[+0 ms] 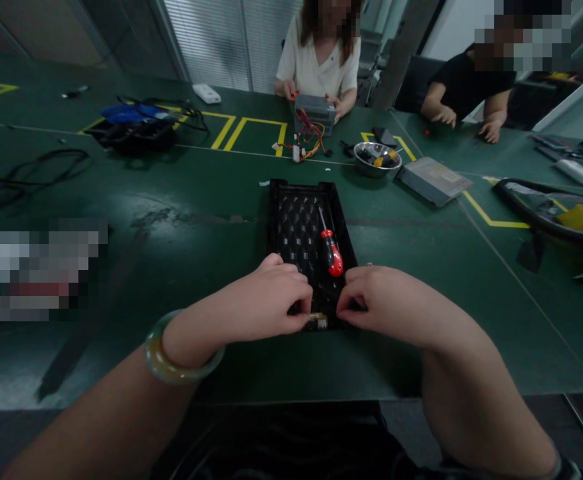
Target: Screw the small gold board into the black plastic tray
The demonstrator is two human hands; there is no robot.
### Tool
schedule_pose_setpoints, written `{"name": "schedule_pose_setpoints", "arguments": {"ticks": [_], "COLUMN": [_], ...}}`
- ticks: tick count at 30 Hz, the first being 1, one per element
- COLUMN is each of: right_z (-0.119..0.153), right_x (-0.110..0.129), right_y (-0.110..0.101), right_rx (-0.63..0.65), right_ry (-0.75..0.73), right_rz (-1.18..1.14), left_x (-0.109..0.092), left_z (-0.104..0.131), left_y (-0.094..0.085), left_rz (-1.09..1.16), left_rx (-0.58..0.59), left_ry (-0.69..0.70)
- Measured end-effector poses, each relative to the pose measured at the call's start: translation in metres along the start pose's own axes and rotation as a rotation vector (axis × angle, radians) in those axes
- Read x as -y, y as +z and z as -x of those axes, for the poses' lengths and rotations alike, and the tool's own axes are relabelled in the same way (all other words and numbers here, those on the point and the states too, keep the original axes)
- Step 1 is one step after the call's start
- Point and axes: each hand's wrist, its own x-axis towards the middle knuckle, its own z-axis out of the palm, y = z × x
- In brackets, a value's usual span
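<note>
A black tray (296, 230) lies on the green table in front of me. Inside it, along the right side, rests a screwdriver (332, 255) with a red and black handle, its tip pointing away. My left hand (284, 297) is at the tray's near left part, fingers pinched at the edge of a small component (317, 321) with a gold strip. My right hand (366, 297) is closed at the tray's near right corner, thumb and fingertips together; whatever they may hold is too small to make out.
Across the green table (196, 247), a person holds a grey box (316, 113) with coloured wires. Near it are a metal bowl (377, 160) of tools and a flat grey case (434, 180). Cables and a black bundle (134, 130) lie left. Another person's hands rest at the far right.
</note>
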Motion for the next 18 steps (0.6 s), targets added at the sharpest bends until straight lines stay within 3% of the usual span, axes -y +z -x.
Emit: {"name": "schedule_pose_setpoints", "arguments": {"ticks": [10,18], "right_z": [-0.018,-0.024], "right_x": [0.025,0.047], "right_y": [-0.002,0.000], "right_rx": [0.108,0.107], "right_ry": [0.099,0.192], "right_rz": [0.280,0.420], "left_x": [0.006,0.008], "left_z": [0.000,0.000], "left_y": [0.004,0.004], "left_rz": [0.027,-0.029], "left_rx": [-0.026,-0.040], "left_ry": [0.032,0.034]}}
